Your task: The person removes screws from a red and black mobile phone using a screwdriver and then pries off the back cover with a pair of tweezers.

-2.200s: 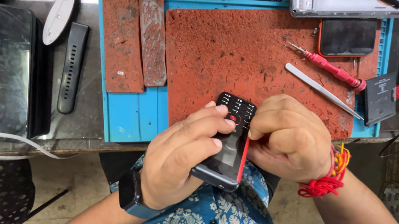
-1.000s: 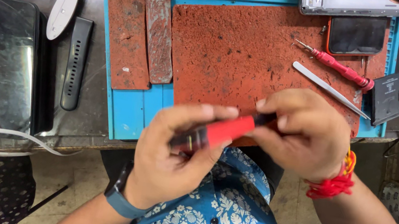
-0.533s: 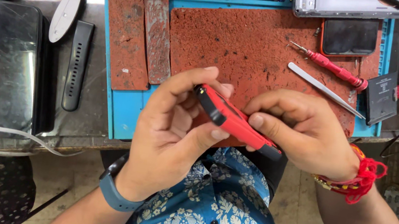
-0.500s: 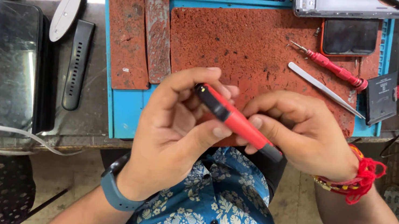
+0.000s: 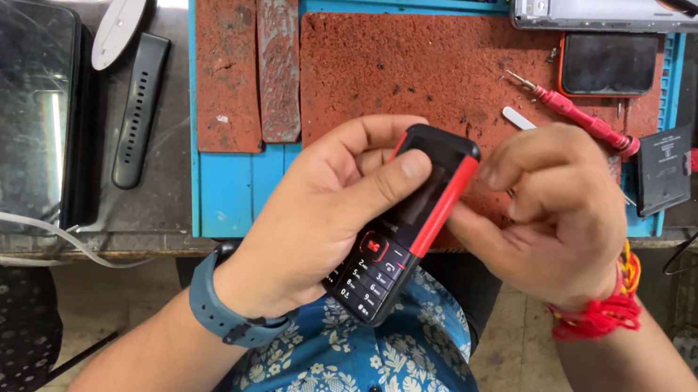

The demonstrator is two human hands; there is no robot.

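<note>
Left hand (image 5: 321,220) wrapped around black-and-red keypad phone (image 5: 401,224), thumb across its screen, keypad facing up, held above blue repair mat (image 5: 225,193) at desk edge. Right hand (image 5: 547,212) curled, fingertips pinching phone's red side edge; red screwdriver (image 5: 574,114) beyond.

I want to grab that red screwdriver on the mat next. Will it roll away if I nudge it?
Probably yes: the red screwdriver looks slim and round, so a sideways nudge may roll it. The rough red mat should slow it. It looks stiff and light.
</note>
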